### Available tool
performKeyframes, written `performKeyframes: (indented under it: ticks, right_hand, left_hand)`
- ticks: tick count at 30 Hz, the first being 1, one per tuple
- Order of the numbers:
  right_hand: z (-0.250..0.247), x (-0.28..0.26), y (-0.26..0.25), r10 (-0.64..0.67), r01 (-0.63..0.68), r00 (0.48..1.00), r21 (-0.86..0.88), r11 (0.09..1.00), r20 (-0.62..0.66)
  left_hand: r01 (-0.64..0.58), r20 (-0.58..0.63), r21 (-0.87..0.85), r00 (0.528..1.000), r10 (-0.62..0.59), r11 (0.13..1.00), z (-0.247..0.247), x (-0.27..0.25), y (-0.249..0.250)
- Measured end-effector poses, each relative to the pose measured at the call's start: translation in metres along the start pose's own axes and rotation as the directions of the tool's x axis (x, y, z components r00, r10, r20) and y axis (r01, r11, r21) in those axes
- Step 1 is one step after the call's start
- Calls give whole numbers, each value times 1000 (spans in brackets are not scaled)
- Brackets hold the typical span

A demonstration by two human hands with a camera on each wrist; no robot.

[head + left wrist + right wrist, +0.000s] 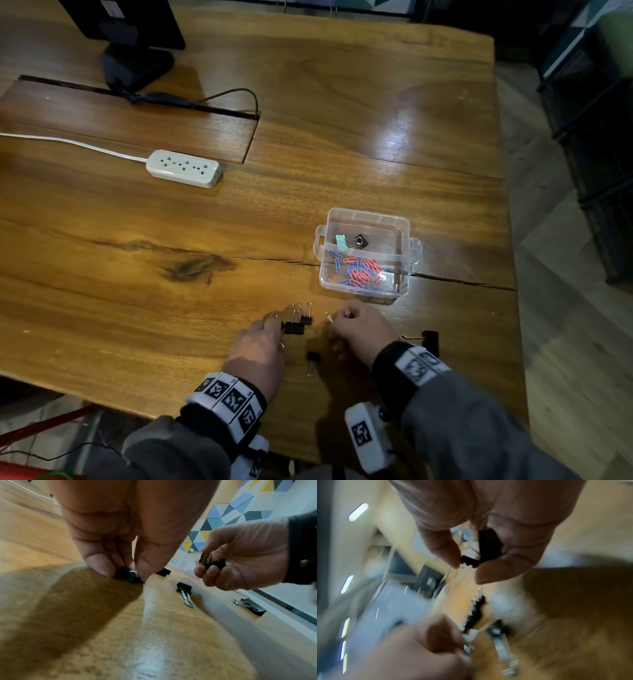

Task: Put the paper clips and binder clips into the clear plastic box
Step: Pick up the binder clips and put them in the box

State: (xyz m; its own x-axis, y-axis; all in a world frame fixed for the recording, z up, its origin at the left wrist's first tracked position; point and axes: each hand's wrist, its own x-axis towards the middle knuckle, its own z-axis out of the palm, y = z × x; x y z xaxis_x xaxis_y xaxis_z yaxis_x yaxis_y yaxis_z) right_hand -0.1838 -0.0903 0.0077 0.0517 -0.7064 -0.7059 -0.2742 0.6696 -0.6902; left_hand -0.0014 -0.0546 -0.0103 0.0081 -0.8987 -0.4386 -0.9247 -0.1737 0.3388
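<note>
Black binder clips (294, 327) lie scattered on the table (137, 260) as the left hand (260, 346) pinches one and the right hand (359, 330) grips another near the clear box (404, 274).

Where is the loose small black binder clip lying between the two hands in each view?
Head: small black binder clip low centre, between the wrists.
Left wrist: centre right, under the right hand.
Right wrist: blurred, bottom centre.
Shared landmark: its silver handles point toward the person.
</note>
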Motion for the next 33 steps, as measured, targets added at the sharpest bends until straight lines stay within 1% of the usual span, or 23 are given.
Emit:
performKeyframes:
  ticks: [1, 2, 3, 8, 10, 11, 13, 15, 16, 17, 18, 19, 20, 21, 22, 23, 24, 26, 28, 31, 33]
  right_hand:
    - [-4, -4, 3, 39, -49, 998, 254, 966, 43]
    - [-9, -8, 6, 63, -91, 995, 428, 899, 80]
    - [-12, -9, 10, 79, -124, 991, 514, 849, 109]
    - [-19, -12, 18, 97, -206, 974, 630, 749, 204]
    - [-19, -14, 17, 83, -227, 967, 675, 702, 239]
    - [-18, -14, 17, 80, -229, 967, 684, 693, 242]
    - [-15, -14, 14, 84, -207, 973, 652, 729, 215]
    - [-10, -15, 11, 87, -176, 980, 561, 809, 181]
    - [-7, -16, 10, 81, -156, 982, 487, 860, 171]
    - [-3, -17, 10, 64, -115, 987, 366, 924, 149]
    - [1, -17, 11, 25, -44, 994, 176, 983, 108]
    - [6, -17, 13, -46, 50, 997, -62, 997, 67]
    - [11, -16, 16, -130, 140, 990, -297, 945, 53]
    - [16, -17, 18, -197, 209, 977, -483, 850, 75]
    - [21, -17, 20, -230, 248, 967, -619, 745, 111]
    - [26, -16, 21, -249, 275, 958, -709, 649, 144]
    - [30, -15, 22, -257, 293, 951, -764, 575, 172]
    - [37, -12, 22, -248, 321, 943, -807, 495, 223]
    - [44, -10, 20, -252, 346, 933, -827, 443, 256]
    - [51, -13, 17, -295, 374, 916, -848, 376, 273]
    - [51, -15, 15, -285, 363, 920, -860, 360, 269]
  left_hand:
    - [-11, 9, 9, 1000, 11, 1000, 0, 1, 1]
    - [-23, 20, 20, 1000, 22, 1000, 0, 1, 2]
    - [-38, 28, 31, 999, 37, 999, 0, 1, 3]
    - [-115, 19, 88, 993, 113, 989, 1, -5, 3]
    - [-121, 17, 120, 993, 120, 985, 2, -6, 2]
    - [-125, 21, 137, 992, 123, 983, 2, -7, 2]
    - [-131, 32, 157, 991, 128, 979, 2, -8, 5]
    - [-120, 23, 169, 993, 118, 978, 1, -9, 7]
    - [-119, 18, 173, 993, 118, 978, 1, -10, 7]
    - [-121, 15, 179, 993, 120, 976, 1, -10, 7]
    - [-123, 16, 177, 992, 122, 976, 2, -10, 5]
    - [-127, 14, 170, 992, 127, 977, 2, -11, 4]
    - [-133, 14, 160, 991, 132, 978, 1, -12, 3]
    - [-136, 10, 137, 991, 136, 981, 0, -13, 3]
    - [-119, 2, 97, 993, 119, 988, -2, -14, 2]
    - [-81, -10, 46, 997, 82, 996, -5, -15, 2]
    - [-37, -30, -10, 999, 36, 999, -8, -15, 1]
    - [4, -77, -93, 997, -11, 996, -14, -14, -1]
    - [-21, -138, -143, 990, 1, 990, -16, -11, -4]
    - [-69, -198, -163, 980, 36, 984, -14, -3, 0]
    - [-27, -189, -200, 982, -11, 980, -11, 4, 5]
